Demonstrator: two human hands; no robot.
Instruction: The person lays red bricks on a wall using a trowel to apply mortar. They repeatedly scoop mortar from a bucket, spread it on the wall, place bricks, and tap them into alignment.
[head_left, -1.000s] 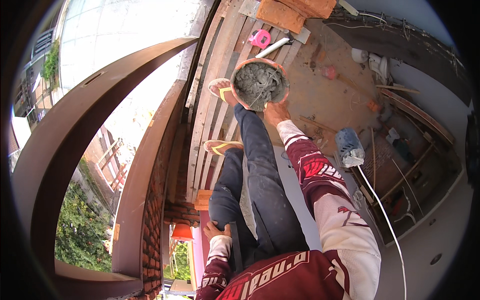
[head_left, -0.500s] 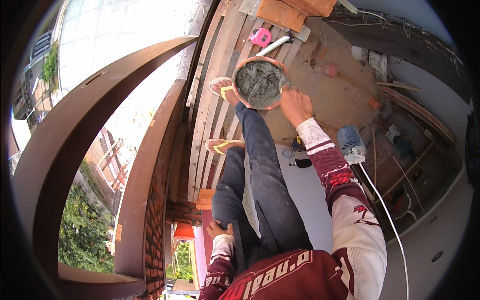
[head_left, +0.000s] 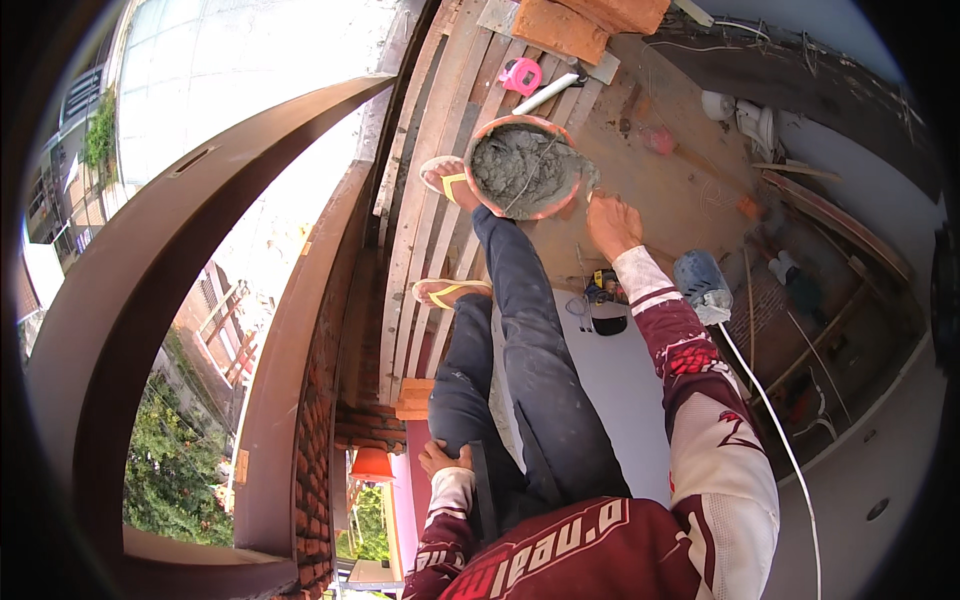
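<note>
A round orange-rimmed bucket (head_left: 572,200) of wet grey mortar (head_left: 515,165) stands on wooden planks, close to my sandalled feet. Just right of its rim, my right hand (head_left: 613,222) is closed round the handle of what looks like a trowel (head_left: 592,182). Its mortar-smeared blade shows only in part, at the bucket's edge. My left hand (head_left: 443,457) rests on my left thigh, fingers apart and holding nothing I can see. A dark strip lies beside it against my trousers.
Beyond the bucket lie a pink tape measure (head_left: 521,76), a white tube (head_left: 545,92) and orange bricks (head_left: 562,30). A blue container (head_left: 702,280) with a white cord is at right. Brown beams (head_left: 270,400) border an opening on the left. A dark cap (head_left: 609,325) lies below.
My right hand has moved right and slightly down, away from the bucket's rim, bringing the trowel out to its edge. The mortar's surface looks smoother. My left hand stays on my thigh.
</note>
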